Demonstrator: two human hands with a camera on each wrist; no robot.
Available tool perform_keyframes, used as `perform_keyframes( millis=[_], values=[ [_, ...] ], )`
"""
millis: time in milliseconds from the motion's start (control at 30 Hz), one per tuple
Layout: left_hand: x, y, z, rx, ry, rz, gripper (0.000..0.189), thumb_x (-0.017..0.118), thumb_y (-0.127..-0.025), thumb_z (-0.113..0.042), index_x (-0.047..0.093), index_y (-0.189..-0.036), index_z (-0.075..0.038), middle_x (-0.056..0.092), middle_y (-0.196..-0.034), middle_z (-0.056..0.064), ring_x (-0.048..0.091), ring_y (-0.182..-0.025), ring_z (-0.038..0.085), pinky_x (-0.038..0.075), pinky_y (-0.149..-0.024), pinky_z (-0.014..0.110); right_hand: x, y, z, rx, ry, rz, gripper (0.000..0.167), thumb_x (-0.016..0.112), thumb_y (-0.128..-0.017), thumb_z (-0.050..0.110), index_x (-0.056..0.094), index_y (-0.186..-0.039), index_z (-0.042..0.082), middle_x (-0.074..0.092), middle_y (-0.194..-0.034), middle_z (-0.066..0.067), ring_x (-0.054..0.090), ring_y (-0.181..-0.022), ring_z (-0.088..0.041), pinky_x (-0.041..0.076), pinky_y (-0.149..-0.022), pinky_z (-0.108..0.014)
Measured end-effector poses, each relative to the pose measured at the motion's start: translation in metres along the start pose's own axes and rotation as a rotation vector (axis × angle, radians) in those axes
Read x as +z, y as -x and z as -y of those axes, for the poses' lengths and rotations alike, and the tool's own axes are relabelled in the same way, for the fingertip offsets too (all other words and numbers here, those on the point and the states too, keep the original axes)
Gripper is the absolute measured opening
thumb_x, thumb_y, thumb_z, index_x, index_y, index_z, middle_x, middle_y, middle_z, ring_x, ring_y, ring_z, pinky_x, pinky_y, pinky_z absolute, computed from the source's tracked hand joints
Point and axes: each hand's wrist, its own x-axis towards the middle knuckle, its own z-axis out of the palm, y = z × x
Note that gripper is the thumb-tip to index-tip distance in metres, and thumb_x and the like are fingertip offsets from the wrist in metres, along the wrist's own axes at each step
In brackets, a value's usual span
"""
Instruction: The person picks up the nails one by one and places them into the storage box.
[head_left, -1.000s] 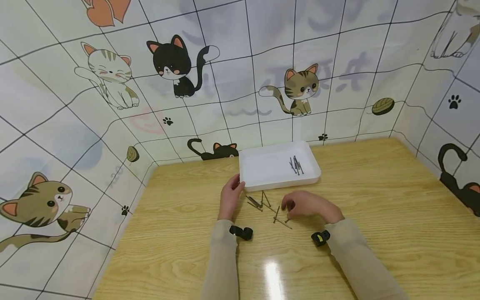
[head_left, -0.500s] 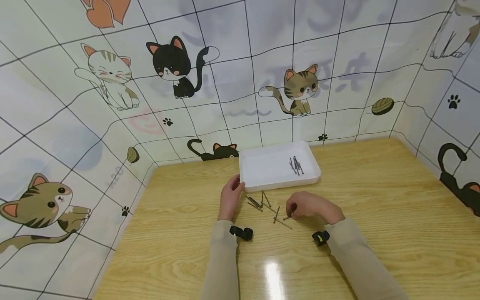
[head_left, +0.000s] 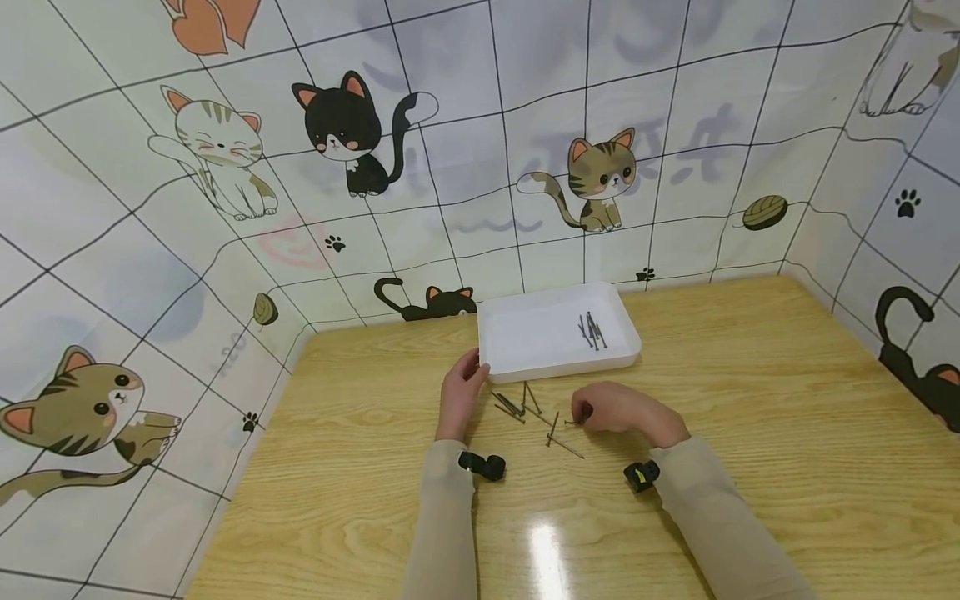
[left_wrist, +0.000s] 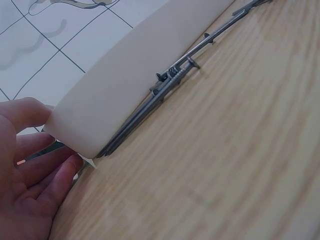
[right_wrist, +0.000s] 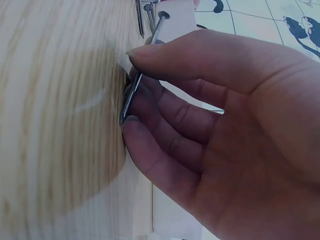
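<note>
Nails (left_wrist: 141,113) lie before the tray (head_left: 528,337); the left hand (head_left: 459,398) grips its near-left corner, presumably steadying it; the right hand (head_left: 624,411), nearby, pinches one nail (right_wrist: 132,95) mid-shank.

A white wall covering (head_left: 465,167) ruled with black grid lines stood behind and along both sides of the wood-grain tabletop (head_left: 750,358). Printed on it were a black-and-white cartoon cat (head_left: 345,125), a brown tabby (head_left: 600,179) to its right, orange hearts (head_left: 198,25), olive yarn balls (head_left: 765,212) and black paw prints (head_left: 907,204). A bright reflection (head_left: 547,558) lay on the near tabletop
</note>
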Motion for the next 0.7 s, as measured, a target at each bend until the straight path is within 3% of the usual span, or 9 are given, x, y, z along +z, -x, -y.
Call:
perform_keyframes(
  millis=[267,467,700],
  values=[
    [0.000,0.001,0.000,-0.007,-0.002,0.002,0.043,0.056,-0.088,-0.029,0.049,-0.129,-0.017,0.054,-0.122,0.001,0.049,-0.107,0.016,0.041,-0.088,0.036,-0.001,-0.002,-0.004,0.047,-0.055,-0.024,0.017,0.061,-0.075,0.003,0.062,-0.088,0.014,0.057,-0.080,0.005,0.049,-0.071,-0.012,0.041,-0.063,-0.030],
    [-0.001,0.001,0.000,-0.015,-0.011,-0.002,0.044,0.056,-0.088,-0.032,0.049,-0.129,-0.019,0.053,-0.122,-0.001,0.049,-0.107,0.016,0.040,-0.088,0.037,0.001,-0.004,-0.010,0.092,-0.136,-0.032,0.030,0.059,-0.077,0.002,0.062,-0.104,0.014,0.058,-0.081,0.003,0.050,-0.068,-0.013,0.042,-0.059,-0.029],
    [-0.001,0.001,0.000,-0.013,-0.009,0.001,0.043,0.057,-0.088,-0.031,0.050,-0.129,-0.019,0.054,-0.121,-0.002,0.050,-0.106,0.015,0.041,-0.088,0.036,-0.003,-0.002,-0.009,0.036,-0.232,-0.056,0.038,0.053,-0.085,0.003,0.053,-0.123,0.009,0.057,-0.088,-0.004,0.053,-0.064,-0.015,0.044,-0.056,-0.030]
  ],
)
